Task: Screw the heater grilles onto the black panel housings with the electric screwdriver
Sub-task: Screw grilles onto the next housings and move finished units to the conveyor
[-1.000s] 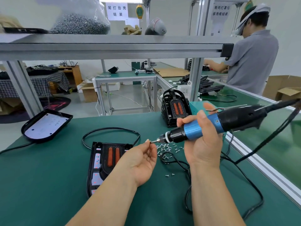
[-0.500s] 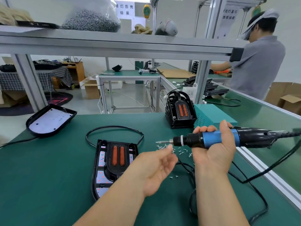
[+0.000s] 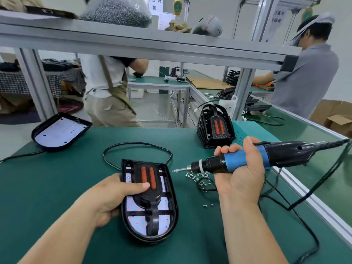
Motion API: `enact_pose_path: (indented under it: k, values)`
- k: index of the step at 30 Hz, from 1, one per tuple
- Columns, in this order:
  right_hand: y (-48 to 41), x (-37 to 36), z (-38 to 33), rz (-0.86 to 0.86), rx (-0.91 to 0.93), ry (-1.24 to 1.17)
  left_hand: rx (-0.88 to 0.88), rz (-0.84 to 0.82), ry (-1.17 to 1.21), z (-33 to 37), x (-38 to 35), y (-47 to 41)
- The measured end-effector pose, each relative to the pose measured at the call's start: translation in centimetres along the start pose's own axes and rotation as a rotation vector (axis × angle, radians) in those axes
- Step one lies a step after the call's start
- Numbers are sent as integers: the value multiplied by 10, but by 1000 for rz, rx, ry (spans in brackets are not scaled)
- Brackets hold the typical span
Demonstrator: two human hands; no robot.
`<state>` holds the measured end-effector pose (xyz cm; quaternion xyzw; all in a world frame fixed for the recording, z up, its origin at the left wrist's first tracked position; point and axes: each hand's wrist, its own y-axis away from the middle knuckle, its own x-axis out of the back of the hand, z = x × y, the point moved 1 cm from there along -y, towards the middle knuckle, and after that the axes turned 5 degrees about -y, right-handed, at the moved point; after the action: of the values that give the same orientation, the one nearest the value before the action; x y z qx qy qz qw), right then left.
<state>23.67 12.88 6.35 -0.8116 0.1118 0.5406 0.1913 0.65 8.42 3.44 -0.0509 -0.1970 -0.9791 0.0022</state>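
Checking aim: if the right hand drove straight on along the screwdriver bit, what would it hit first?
Probably the right rim of the black housing that the left hand holds, though the right hand may hold the screwdriver above it.

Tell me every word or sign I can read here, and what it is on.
"后壳" and "装": on the white paper sign beyond the shelf, cut off at the top.
Too blurred to read: the hanging white sign at right.
No readable marking: the electric screwdriver.

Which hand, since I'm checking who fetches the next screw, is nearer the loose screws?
Right. The right hand, holding the screwdriver, is just right of the screw pile; the left hand grips the panel housing, farther left.
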Motion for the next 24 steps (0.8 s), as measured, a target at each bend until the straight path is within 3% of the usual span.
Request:
enact_pose_path:
  k: [3,9,24]
  values:
    - [4,-5,0,-2,35,43,-112,-6,68,1,-4,-3]
    - [9,-18,-13,-55,123,18,-375,44,-20,11,-6,10]
    - [10,-21,-15,-157,164,37,-454,22,-136,16,-12,14]
